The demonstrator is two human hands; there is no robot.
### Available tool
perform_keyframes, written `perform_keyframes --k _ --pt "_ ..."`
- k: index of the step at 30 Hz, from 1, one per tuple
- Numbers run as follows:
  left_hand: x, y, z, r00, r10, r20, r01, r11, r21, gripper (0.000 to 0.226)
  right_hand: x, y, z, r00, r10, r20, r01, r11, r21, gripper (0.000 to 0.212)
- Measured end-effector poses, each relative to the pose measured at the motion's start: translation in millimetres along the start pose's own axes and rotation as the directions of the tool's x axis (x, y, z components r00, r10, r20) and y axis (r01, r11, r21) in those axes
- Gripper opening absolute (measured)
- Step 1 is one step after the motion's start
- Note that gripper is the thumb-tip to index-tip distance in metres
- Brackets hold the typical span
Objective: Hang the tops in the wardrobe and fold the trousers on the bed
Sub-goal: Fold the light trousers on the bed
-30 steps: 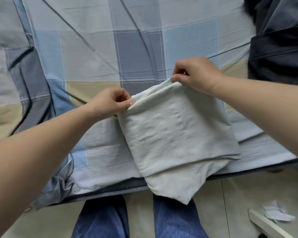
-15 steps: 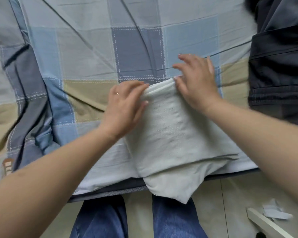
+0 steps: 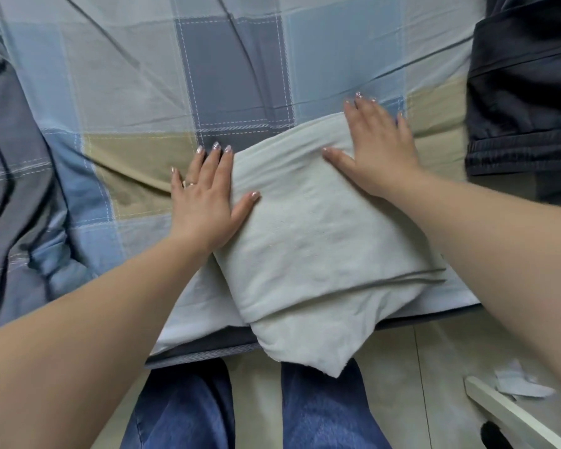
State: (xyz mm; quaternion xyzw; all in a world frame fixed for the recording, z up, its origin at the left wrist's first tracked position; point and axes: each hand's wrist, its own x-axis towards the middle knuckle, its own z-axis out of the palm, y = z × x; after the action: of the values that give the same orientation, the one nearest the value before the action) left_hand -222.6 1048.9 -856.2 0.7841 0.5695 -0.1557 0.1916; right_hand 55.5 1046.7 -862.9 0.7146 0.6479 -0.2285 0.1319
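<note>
Nothing readable is showing anywhere: no label, brand, number or sign on any cloth near the hands.

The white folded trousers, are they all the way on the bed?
No, one corner of the white folded trousers hangs over the edge of the bed toward the floor.

The folded trousers point(image 3: 321, 241) lie on the bed point(image 3: 143, 76), near edge overhanging. Left hand point(image 3: 204, 196) rests at their left edge, right hand point(image 3: 379, 147) on their far right corner; another garment point(image 3: 525, 102) lies to their right.
</note>
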Motion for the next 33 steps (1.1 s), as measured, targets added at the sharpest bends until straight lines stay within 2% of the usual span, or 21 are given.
perform_keyframes --k 3,5,8,10,12,17,20,24,26,29,31,33 --pt "-5.9 7.3 -7.2 0.997 -0.078 -0.005 0.078 0.997 -0.009 0.083 -7.8 18.3 -9.7 0.998 0.049 0.027 -0.049 0.999 -0.024 0.083" --pt "-24.9 22.3 -11.6 0.994 -0.09 -0.065 0.084 0.992 -0.095 0.082 -30.2 22.4 -15.2 1.0 0.016 -0.012 -0.016 0.999 -0.031 0.081" --pt "-77.3 60.9 -7.2 0.984 0.074 -0.163 -0.117 0.954 -0.276 0.08 -90.9 16.4 -11.3 0.973 -0.2 -0.119 0.206 0.978 0.042 0.074" --pt "-113.3 86.3 6.8 0.955 0.226 -0.193 -0.272 0.924 -0.267 0.073 -131.6 12.0 3.8 0.929 -0.326 -0.177 0.335 0.942 0.022 0.067" --pt "-136.6 102.6 24.7 0.927 0.341 -0.156 -0.368 0.907 -0.204 0.066 -156.6 14.2 21.9 0.911 -0.374 -0.174 0.375 0.927 -0.029 0.062" --pt "-146.7 102.4 58.4 0.885 0.466 -0.012 -0.466 0.884 -0.022 0.059 -162.7 30.6 49.9 0.933 -0.348 -0.092 0.34 0.936 -0.091 0.059" --pt "-145.6 90.6 70.3 0.87 0.494 0.01 -0.493 0.869 0.043 0.059 -156.3 35.8 58.8 0.95 -0.313 0.012 0.313 0.946 -0.078 0.064" --pt "-162.2 65.6 68.4 0.866 0.497 0.058 -0.5 0.86 0.102 0.059 -166.6 59.2 66.8 0.982 -0.1 0.162 0.118 0.988 -0.104 0.072" --pt "-173.8 53.4 61.4 0.878 0.471 0.088 -0.478 0.873 0.094 0.065 -174.5 76.3 63.4 0.977 -0.036 0.21 0.053 0.996 -0.073 0.074" --pt "-186.0 40.9 46.7 0.934 0.349 0.084 -0.344 0.937 -0.063 0.089 -180.6 88.4 42.1 0.976 -0.096 0.195 0.078 0.992 0.101 0.077" --pt "-181.5 36.5 32.6 0.989 0.144 0.019 -0.135 0.962 -0.239 0.093 -174.7 84.4 29.1 0.981 -0.131 0.141 0.087 0.955 0.283 0.076" --pt "-165.2 40.0 17.2 0.985 -0.174 -0.017 0.15 0.891 -0.428 0.09 -163.0 74.9 21.3 0.987 -0.092 0.134 0.027 0.905 0.424 0.074"
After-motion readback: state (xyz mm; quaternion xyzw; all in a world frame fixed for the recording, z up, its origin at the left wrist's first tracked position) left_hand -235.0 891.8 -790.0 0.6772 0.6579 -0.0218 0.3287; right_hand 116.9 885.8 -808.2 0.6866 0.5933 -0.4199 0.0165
